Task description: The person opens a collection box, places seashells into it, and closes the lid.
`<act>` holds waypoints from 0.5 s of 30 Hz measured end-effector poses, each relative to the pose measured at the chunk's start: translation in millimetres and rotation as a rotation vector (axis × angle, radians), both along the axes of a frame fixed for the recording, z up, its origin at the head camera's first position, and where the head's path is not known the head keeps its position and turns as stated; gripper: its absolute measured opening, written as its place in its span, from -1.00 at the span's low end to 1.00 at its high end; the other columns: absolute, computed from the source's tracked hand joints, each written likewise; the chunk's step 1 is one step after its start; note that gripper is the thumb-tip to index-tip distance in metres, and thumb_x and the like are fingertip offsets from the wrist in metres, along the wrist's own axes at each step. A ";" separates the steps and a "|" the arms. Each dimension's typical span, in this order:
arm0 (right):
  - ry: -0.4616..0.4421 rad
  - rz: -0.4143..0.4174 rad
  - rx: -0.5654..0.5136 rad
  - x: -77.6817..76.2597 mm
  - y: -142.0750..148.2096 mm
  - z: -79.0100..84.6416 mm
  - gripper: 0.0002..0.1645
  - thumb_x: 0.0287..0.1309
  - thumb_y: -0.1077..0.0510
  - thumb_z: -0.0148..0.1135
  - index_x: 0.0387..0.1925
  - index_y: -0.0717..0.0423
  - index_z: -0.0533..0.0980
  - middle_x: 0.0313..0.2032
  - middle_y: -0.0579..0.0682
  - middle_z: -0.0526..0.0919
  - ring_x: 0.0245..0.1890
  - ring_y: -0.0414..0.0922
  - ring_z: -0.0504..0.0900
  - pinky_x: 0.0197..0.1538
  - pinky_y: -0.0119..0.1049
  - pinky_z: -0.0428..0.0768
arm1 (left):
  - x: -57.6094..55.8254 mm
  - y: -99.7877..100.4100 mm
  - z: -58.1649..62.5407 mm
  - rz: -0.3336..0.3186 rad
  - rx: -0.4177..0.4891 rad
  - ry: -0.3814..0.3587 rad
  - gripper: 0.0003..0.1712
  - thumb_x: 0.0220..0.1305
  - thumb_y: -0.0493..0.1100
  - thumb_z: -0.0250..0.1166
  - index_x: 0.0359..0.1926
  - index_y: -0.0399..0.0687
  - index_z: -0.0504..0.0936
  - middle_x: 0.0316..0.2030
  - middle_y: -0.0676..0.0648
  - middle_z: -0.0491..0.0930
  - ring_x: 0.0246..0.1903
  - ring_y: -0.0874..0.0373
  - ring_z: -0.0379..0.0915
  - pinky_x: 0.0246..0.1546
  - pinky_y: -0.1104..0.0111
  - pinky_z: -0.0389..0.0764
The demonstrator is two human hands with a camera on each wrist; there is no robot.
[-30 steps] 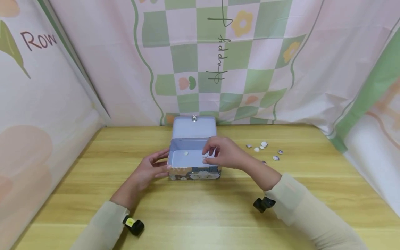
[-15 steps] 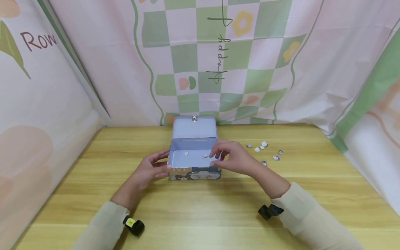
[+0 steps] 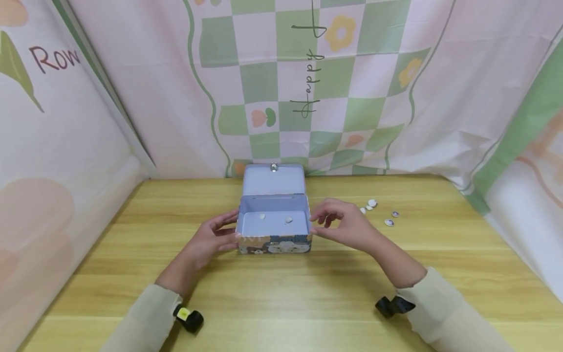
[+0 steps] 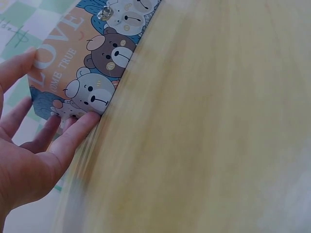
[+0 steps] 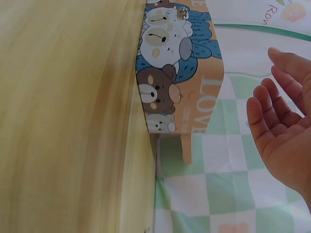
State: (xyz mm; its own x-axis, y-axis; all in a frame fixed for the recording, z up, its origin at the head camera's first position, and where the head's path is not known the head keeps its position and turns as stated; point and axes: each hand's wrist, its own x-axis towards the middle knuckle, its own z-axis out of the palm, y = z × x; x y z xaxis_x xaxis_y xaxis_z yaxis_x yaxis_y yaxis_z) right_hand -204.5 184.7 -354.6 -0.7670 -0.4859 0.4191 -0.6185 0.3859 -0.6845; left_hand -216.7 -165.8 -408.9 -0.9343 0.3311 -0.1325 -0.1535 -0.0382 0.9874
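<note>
Beige sleeves (image 3: 444, 313) cover a person's two forearms, reaching in from the near left and near right over a wood table (image 3: 281, 303). Each wrist wears a small black camera (image 3: 394, 306); the left one has a yellow label.

The hands are well apart, with a small box (image 3: 274, 244) between them at the middle of the table. The left hand (image 3: 206, 242) rests spread fingers against the box's left end. The right hand (image 3: 345, 225) is just beside the right end, its thumb and loosely bent fingers parted; whether a fingertip touches the rim is unclear.

The box's near wall is orange and blue, printed with cartoon bears and the word LOVE. Inside, it is plain pale blue. Two small white shells (image 3: 288, 220) lie on its floor, one left of centre, one to the right.

To the right, beyond the right hand, loose shells (image 3: 389, 223) lie on the table, some white, some marked purple; the hand may cover others.

At the far side of the box, its lid (image 3: 273, 180) is tipped back, open, with a metal clasp (image 3: 274, 167) at the top edge. Farthest off hangs a pink-white curtain (image 3: 299, 73) with green checks, flowers and "Happy" written sideways.
</note>
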 end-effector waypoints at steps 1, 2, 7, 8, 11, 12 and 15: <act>0.004 -0.002 -0.005 0.5 2.4 -0.3 -0.78 -0.02 0.30 0.48 -0.27 0.15 0.64 -0.22 -0.05 0.64 -0.33 -0.14 0.60 -0.32 -0.32 0.68 | 0.3 0.3 0.5 0.000 0.001 -0.001 -0.14 0.17 -0.38 0.37 0.45 -0.06 0.23 0.39 -0.20 0.19 0.27 -0.23 0.24 0.07 0.16 0.61; 0.009 -0.003 -0.005 0.9 4.6 -0.7 -0.78 -0.02 0.30 0.48 -0.27 0.16 0.64 -0.22 -0.05 0.64 -0.33 -0.14 0.60 -0.31 -0.32 0.69 | 0.6 0.5 1.0 0.001 0.002 -0.003 -0.14 0.17 -0.38 0.37 0.45 -0.07 0.22 0.39 -0.20 0.19 0.27 -0.23 0.24 0.07 0.17 0.61; -0.001 -0.014 -0.006 2.7 15.6 -2.5 -0.78 0.01 0.28 0.48 -0.26 0.09 0.63 -0.21 -0.06 0.63 -0.31 -0.07 0.61 -0.29 -0.34 0.70 | 1.9 1.8 3.4 0.006 0.008 -0.006 -0.13 0.16 -0.42 0.35 0.46 -0.10 0.21 0.39 -0.23 0.17 0.27 -0.25 0.23 0.06 0.17 0.62; -0.005 -0.021 -0.003 3.2 17.8 -2.9 -0.77 0.01 0.27 0.48 -0.25 0.07 0.63 -0.20 -0.06 0.62 -0.30 -0.05 0.61 -0.29 -0.35 0.69 | 1.9 1.9 3.4 0.005 0.007 -0.004 -0.13 0.16 -0.43 0.35 0.46 -0.11 0.21 0.39 -0.23 0.17 0.27 -0.25 0.23 0.06 0.17 0.62; -0.029 -0.041 0.004 4.7 24.2 -4.4 -0.77 0.04 0.23 0.47 -0.23 0.04 0.63 -0.19 -0.05 0.62 -0.28 0.00 0.60 -0.26 -0.34 0.68 | 1.7 1.9 2.8 0.005 0.007 -0.003 -0.13 0.15 -0.43 0.35 0.45 -0.11 0.21 0.39 -0.24 0.17 0.27 -0.25 0.23 0.06 0.16 0.61; -0.037 -0.046 0.009 5.2 26.3 -4.9 -0.77 0.05 0.22 0.46 -0.22 0.04 0.63 -0.18 -0.06 0.62 -0.27 0.01 0.60 -0.25 -0.34 0.68 | 1.7 1.8 2.7 0.005 0.007 -0.004 -0.13 0.15 -0.43 0.35 0.45 -0.11 0.21 0.39 -0.23 0.17 0.27 -0.25 0.24 0.07 0.16 0.61; -0.056 -0.045 0.032 7.2 32.8 -5.2 -0.73 0.06 0.21 0.46 -0.17 0.04 0.61 -0.13 -0.05 0.61 -0.24 -0.05 0.60 -0.19 -0.30 0.68 | 1.7 1.4 2.1 0.007 0.010 -0.008 -0.13 0.14 -0.43 0.36 0.45 -0.09 0.22 0.39 -0.22 0.18 0.26 -0.25 0.24 0.07 0.15 0.61</act>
State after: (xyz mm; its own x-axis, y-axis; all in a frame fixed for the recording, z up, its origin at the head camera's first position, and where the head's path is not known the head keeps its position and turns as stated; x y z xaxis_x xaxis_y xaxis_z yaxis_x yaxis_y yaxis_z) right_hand -197.3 217.5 -359.8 -0.8100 -0.4629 0.3600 -0.5614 0.4346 -0.7043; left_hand -215.0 -164.4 -406.8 -0.9357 0.3255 -0.1363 -0.1607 -0.0492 0.9858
